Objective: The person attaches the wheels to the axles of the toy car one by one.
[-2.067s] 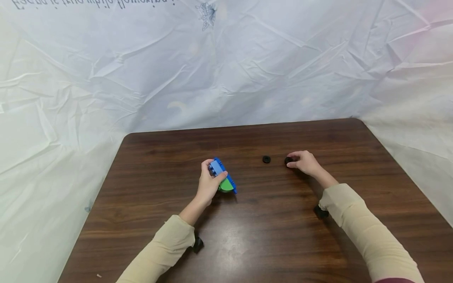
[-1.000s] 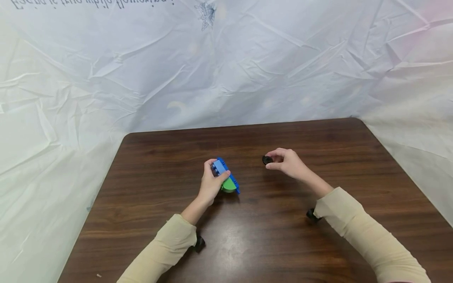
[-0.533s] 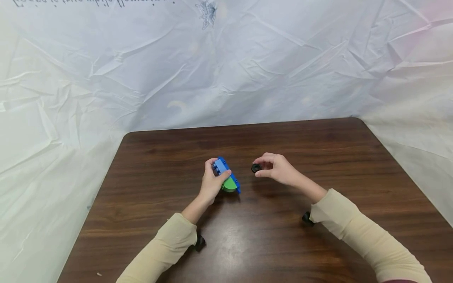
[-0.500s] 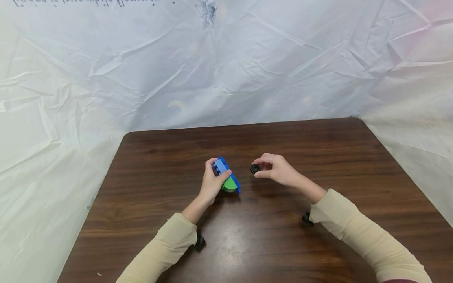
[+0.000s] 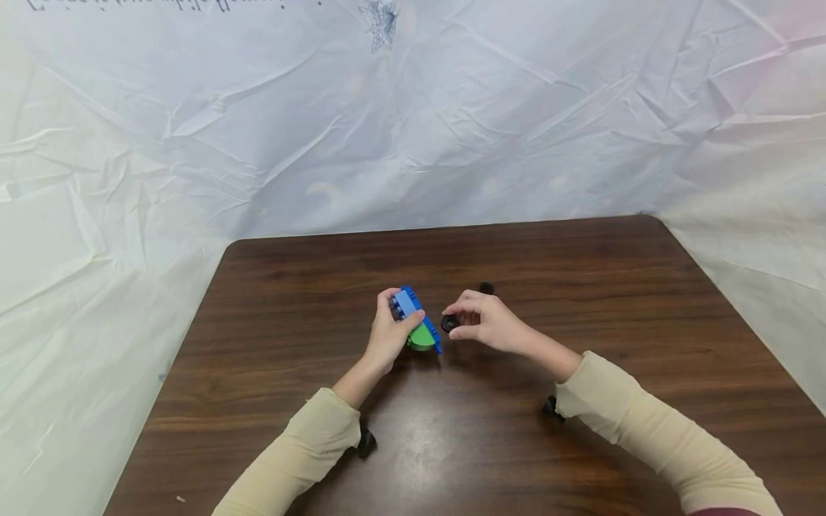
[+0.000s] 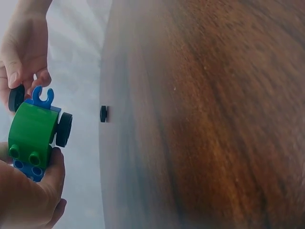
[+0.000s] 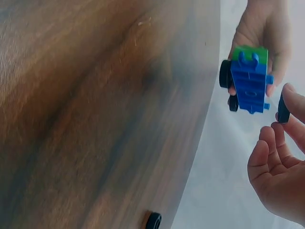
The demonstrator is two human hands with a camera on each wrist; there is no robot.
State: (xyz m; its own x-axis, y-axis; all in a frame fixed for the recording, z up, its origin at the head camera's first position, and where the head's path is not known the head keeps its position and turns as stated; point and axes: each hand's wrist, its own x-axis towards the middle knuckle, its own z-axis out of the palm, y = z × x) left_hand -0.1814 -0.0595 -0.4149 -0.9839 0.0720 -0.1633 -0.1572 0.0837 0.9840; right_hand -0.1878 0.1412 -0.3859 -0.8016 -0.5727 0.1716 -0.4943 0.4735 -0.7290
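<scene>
My left hand (image 5: 386,337) grips a toy car (image 5: 421,335) built of blocks, with a blue base, a green curved block and a light blue block. In the right wrist view, two black wheels (image 7: 225,74) sit on one side of the car, and bare blue pegs (image 7: 269,79) stick out on the other. Between thumb and fingertips, my right hand (image 5: 490,322) pinches a loose black wheel (image 5: 449,323). That wheel is held close beside the car's peg side, with a small gap in the right wrist view.
Another black wheel (image 5: 486,288) lies on the brown wooden table (image 5: 310,301), just beyond my right hand. A wrinkled white sheet (image 5: 413,143) hangs behind the table's far edge. Dark wrist cameras (image 5: 366,443) show under both sleeves.
Holding the wheel, my right hand has moved left and nearer to me, up to the car. The wheel on the table has come back into sight behind it. My left hand has barely shifted.
</scene>
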